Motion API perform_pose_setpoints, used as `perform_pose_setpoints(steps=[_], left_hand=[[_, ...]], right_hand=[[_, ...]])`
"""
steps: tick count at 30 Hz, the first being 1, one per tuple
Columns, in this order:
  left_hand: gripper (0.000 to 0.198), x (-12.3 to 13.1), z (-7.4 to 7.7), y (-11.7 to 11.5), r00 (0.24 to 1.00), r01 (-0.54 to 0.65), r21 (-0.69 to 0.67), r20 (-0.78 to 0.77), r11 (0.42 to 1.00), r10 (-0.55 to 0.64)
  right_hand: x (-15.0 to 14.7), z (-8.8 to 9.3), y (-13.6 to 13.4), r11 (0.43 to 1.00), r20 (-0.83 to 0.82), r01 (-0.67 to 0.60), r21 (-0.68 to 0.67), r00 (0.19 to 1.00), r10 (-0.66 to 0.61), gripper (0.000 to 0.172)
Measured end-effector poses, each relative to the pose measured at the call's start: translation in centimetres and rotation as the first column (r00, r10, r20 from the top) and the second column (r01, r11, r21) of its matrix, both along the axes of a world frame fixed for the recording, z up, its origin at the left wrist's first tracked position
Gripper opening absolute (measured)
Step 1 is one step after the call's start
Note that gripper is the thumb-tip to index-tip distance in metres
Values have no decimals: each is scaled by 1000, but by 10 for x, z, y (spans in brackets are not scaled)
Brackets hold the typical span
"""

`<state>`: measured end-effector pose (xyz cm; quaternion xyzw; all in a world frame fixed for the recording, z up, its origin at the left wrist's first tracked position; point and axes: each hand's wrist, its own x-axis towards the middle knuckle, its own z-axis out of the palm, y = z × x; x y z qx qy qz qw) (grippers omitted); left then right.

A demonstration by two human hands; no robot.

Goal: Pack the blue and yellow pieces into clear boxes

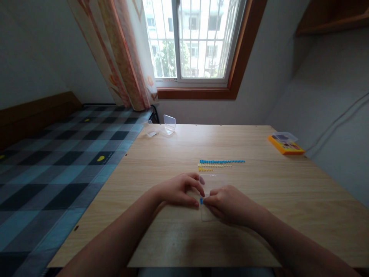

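A clear plastic box [209,217] lies opened out flat on the table, its far half under my left fingertips. At its left edge sits a small blue piece [201,201]. My right hand [226,202] is closed, with thumb and index fingertips pinched at the blue piece. To the left, my left hand [184,189] has its fingers apart, thumb close to the blue piece and other fingers over the box's left side. Beyond the box run a row of small blue pieces [221,161], a row of cream pieces [215,166] and a shorter row of yellow pieces [204,169].
At the table's far left stand an open clear box [170,125] and another clear plastic piece [150,130]. An orange-yellow case [285,146] with a clear lid on top lies at the right edge. A bed with a checked cover [95,154] adjoins the wooden table [161,238].
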<state>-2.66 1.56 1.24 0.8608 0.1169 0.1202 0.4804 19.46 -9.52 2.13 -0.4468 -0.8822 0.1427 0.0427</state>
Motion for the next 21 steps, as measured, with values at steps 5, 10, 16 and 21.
perform_pose_setpoints(steps=[5,10,16,21], left_hand=[[39,-3,4,7,967,-252,-93,12,963,254],[35,2,-3,1,946,-320,-74,-85,945,314],[37,4,-10,-3,965,-223,-85,-160,971,208],[34,4,-9,0,957,-221,-63,-209,973,204]], right_hand=[[-1,-4,-2,998,0,-21,56,1000,21,17],[-5,-8,-4,989,-36,-50,139,998,55,19],[9,9,-14,928,-251,-38,371,958,139,26],[35,41,16,888,-477,293,355,874,-97,26]])
